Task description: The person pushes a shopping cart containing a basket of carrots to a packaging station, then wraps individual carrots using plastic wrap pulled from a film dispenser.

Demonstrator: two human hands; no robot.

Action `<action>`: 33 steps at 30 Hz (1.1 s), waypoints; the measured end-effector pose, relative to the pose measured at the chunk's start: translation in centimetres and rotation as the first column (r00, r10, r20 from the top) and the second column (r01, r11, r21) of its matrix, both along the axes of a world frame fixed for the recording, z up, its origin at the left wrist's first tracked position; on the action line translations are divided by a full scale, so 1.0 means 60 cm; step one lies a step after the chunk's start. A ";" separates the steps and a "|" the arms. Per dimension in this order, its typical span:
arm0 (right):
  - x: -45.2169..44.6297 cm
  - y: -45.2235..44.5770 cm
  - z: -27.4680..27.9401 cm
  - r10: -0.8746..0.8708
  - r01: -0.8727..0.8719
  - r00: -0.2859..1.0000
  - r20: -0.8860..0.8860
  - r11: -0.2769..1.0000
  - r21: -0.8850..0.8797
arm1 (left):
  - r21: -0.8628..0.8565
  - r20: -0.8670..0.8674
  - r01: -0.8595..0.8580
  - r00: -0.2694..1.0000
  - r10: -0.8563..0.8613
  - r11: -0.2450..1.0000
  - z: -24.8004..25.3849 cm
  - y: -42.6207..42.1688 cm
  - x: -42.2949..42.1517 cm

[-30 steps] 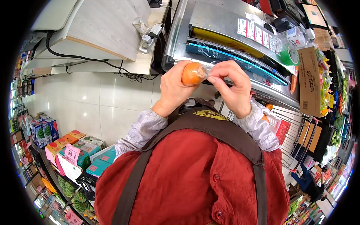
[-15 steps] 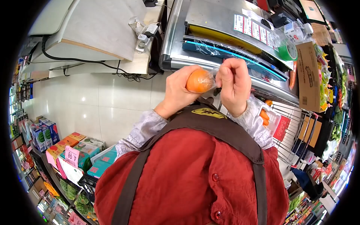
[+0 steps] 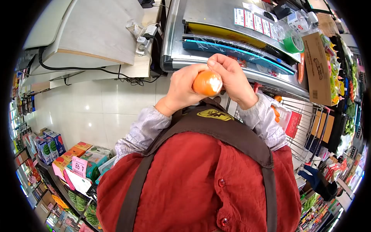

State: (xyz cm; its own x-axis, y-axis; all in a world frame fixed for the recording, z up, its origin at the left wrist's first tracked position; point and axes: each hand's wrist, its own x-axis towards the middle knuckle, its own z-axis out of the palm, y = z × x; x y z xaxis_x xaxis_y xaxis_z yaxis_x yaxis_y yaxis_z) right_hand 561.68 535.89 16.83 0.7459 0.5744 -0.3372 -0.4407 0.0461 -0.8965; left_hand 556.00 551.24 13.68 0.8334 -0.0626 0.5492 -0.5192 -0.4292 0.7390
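Note:
An orange, rounded item (image 3: pixel 208 83) in clear plastic film sits in my left hand (image 3: pixel 184 86), its shiny end facing up toward the camera. The fingers of my left hand are wrapped round it. My right hand (image 3: pixel 233 79) is closed against the item's upper right side, thumb and index finger pressed together; what they pinch is too small to make out. Both hands are just in front of the metal wrapping machine (image 3: pixel 216 15), where a sheet of clear film (image 3: pixel 220 45) lies crumpled along the blue-edged bar.
Green tape (image 3: pixel 293 44), a clear bottle (image 3: pixel 299 22) and an open carton (image 3: pixel 317 69) stand at the right. Below them is a wire cart (image 3: pixel 301 127) with orange items in a basket. Cables hang from the left counter (image 3: pixel 143 67). A person (image 3: pixel 320 181) is at lower right.
The wrapped item has turned so its end faces the camera. My right hand has moved left, up against it. The clear film twist between my hands no longer shows.

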 end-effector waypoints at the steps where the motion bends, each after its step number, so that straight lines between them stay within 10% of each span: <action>1: -0.001 0.001 -0.001 -0.008 0.008 1.000 -0.004 1.000 0.001 | -0.176 -0.138 -0.008 0.990 -0.017 0.984 0.005 -0.010 -0.004; 9: 0.023 -0.017 -0.029 0.030 -0.033 0.996 -0.088 0.999 -0.026 | -0.493 -0.337 0.087 0.898 -0.282 0.866 -0.009 -0.021 0.017; 12: 0.030 -0.004 -0.059 -0.024 0.092 0.909 0.417 0.985 -0.144 | -0.564 -0.322 0.050 0.906 -0.275 0.825 -0.017 -0.026 0.034; 24: 0.043 -0.093 -0.047 -0.061 0.085 0.992 0.107 0.967 -0.240 | -0.939 -0.342 -0.280 0.829 -0.443 0.200 -0.004 0.020 0.105; 27: 0.001 -0.102 -0.056 0.079 -0.046 0.977 0.198 0.985 -0.165 | -0.938 -0.347 -0.305 0.838 -0.420 0.167 -0.002 0.030 0.115; 33: -0.037 -0.079 -0.039 0.162 0.230 0.680 0.715 0.879 -0.418 | -0.901 -0.432 -0.392 0.840 -0.328 0.184 0.001 0.023 0.130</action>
State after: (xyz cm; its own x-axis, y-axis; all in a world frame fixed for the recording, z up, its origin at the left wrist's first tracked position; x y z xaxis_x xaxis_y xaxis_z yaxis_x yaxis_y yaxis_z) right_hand 559.47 531.15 14.52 0.8741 0.4745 0.1041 0.3348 -0.4332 -0.8368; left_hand 563.82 552.64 13.77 0.9305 0.2240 -0.2899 0.0095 0.7763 0.6304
